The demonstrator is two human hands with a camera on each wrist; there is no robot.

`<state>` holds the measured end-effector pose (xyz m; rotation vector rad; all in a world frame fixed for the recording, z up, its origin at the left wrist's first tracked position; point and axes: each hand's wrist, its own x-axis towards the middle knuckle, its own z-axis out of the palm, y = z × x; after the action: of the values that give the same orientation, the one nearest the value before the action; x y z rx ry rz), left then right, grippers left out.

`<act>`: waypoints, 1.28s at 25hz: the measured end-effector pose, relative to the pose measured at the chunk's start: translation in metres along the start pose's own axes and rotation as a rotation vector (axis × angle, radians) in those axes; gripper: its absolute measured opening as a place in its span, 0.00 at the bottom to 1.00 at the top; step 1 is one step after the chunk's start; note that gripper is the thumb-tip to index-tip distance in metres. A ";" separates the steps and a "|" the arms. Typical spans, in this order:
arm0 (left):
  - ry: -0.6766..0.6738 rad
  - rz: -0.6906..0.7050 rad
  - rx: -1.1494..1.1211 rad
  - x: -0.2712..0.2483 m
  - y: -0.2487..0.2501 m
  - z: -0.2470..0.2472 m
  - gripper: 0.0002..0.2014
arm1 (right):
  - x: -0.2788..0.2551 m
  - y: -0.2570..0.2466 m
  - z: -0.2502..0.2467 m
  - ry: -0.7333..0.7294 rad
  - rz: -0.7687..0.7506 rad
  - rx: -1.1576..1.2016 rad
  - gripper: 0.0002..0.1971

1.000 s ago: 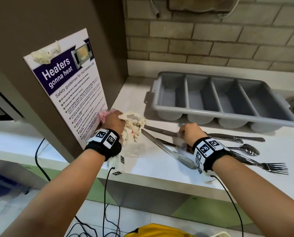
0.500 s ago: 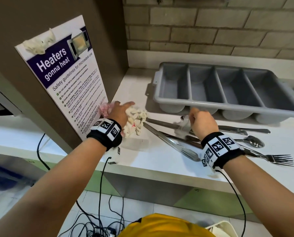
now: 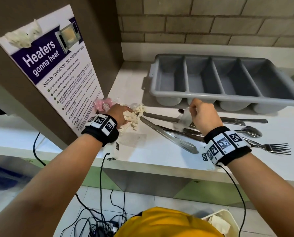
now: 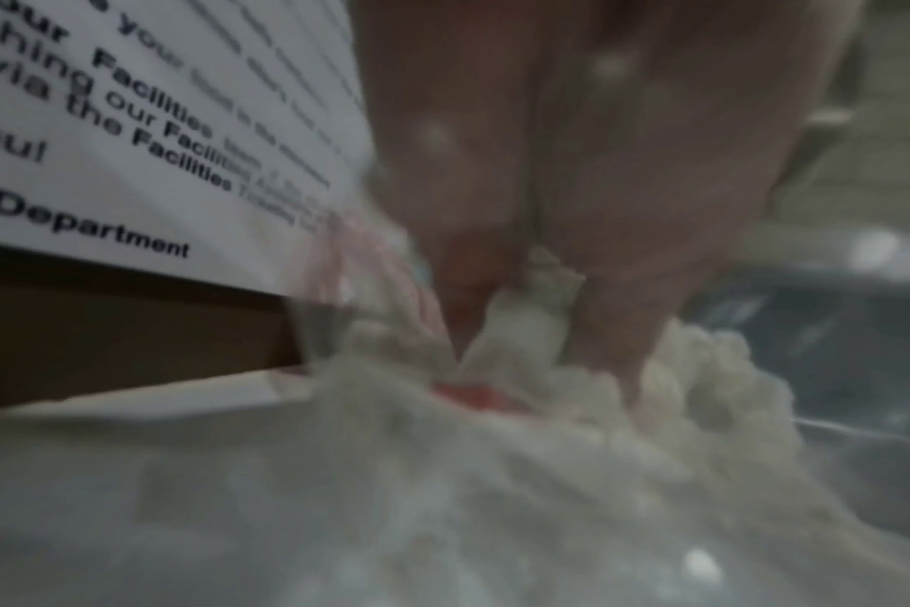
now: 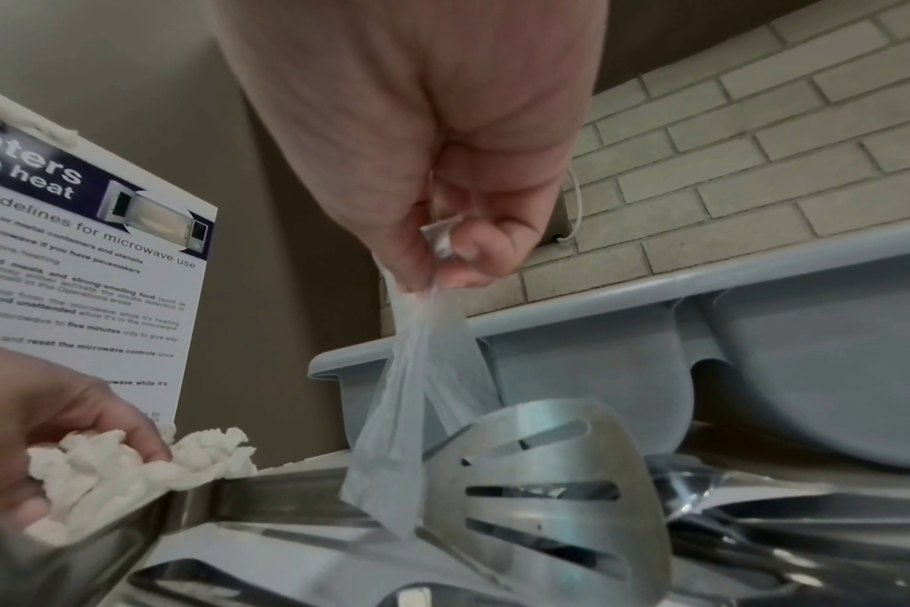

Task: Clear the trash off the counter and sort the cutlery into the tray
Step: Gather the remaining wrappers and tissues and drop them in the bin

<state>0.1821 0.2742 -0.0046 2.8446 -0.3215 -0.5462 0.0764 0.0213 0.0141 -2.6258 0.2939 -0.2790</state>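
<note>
— Crumpled white paper napkin (image 3: 134, 115): where?
— Gripped under the left hand (image 3: 119, 113) at the white surface's (image 3: 160, 156) left edge.
— And the right hand (image 3: 204, 115)?
— Pinching a thin clear plastic wrapper (image 5: 417, 394) above steel cutlery (image 3: 177, 137), before the grey four-compartment tray (image 3: 228, 100).

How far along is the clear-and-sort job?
Early. Done: nothing sorted, the tray has all four compartments empty. In hand: left hand grips the napkin; right hand pinches a clear wrapper above the cutlery. Left: a pink wrapper, then tongs, spoon, fork and knives.
</note>
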 end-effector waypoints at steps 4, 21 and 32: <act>0.253 -0.066 -0.406 -0.003 0.001 -0.010 0.18 | -0.006 0.003 -0.007 0.064 0.025 0.080 0.07; 0.148 0.545 -0.941 -0.168 0.205 0.035 0.17 | -0.165 0.103 -0.099 0.456 0.077 0.582 0.20; -0.504 0.297 -0.689 -0.211 0.311 0.315 0.15 | -0.327 0.334 0.010 0.112 0.632 0.735 0.08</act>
<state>-0.1838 -0.0238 -0.1374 1.9345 -0.5085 -1.0594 -0.2859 -0.1789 -0.2025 -1.6970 0.8496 -0.2499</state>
